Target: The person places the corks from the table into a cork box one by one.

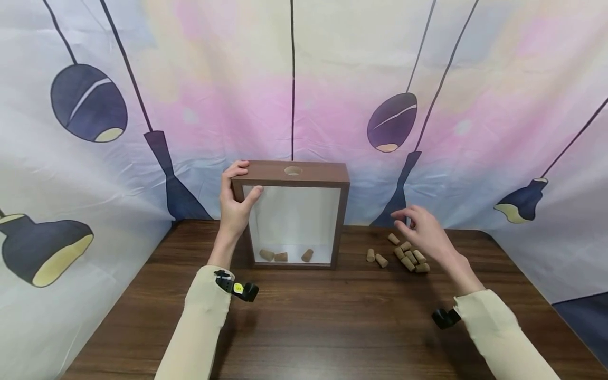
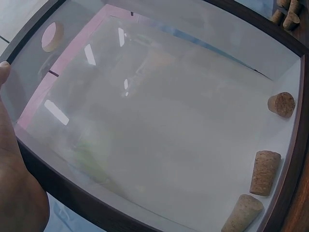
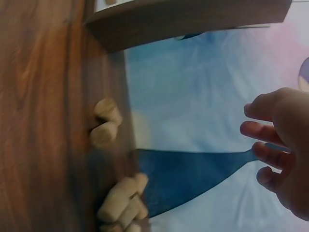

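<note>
A brown wooden shadow box [image 1: 342,221] with a clear front and a round hole in its top stands upright on the table. Three corks [image 2: 265,173] lie inside along its bottom. My left hand [image 1: 235,208] grips the box's upper left corner, its thumb over the front and its fingers over the top and side. To the right of the box, my right hand [image 1: 425,232] hovers over a cluster of loose corks [image 1: 407,262], its fingers loosely bent with nothing between them. In the right wrist view the fingertips are apart from the corks [image 3: 116,203].
Two corks [image 1: 376,257] lie between the box and the cluster. The dark wooden table [image 1: 323,322] meets a draped cloth [image 1: 332,105] printed with hanging lamps, close behind the box.
</note>
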`<state>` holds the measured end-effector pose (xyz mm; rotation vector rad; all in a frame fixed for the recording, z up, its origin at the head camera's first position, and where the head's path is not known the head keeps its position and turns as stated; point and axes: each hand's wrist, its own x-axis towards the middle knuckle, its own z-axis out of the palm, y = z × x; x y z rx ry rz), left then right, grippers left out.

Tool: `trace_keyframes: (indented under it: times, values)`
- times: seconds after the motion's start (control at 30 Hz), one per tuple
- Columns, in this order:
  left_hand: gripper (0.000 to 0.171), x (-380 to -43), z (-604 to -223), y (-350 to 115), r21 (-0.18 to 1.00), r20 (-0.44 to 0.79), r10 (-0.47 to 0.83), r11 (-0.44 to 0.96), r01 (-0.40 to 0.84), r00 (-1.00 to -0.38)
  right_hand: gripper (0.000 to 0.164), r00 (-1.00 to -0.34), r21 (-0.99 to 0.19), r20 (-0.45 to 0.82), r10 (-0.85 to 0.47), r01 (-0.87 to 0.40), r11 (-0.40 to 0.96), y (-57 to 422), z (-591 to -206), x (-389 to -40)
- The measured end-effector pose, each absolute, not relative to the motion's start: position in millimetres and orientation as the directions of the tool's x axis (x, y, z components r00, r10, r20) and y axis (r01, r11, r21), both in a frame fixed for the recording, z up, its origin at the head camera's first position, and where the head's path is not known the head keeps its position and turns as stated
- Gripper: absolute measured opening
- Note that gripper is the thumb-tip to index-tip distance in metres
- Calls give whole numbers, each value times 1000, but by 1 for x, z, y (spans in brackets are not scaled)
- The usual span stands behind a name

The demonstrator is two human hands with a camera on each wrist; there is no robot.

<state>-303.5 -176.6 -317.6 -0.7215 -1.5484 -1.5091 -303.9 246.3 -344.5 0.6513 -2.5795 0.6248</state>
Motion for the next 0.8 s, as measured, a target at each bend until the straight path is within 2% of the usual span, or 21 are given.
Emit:
trace_keyframes:
  times: [0.47,0.8]
  values:
    - [43,-302,-315,-177,497,865,-144,123,859,-480,23,-887,-348,298,-353,-446,825,269,-390,-307]
    - [42,-302,-316,-178,496,866,-139,120,860,-481,19,-895,-327,273,-354,-432,840,282,-412,-306]
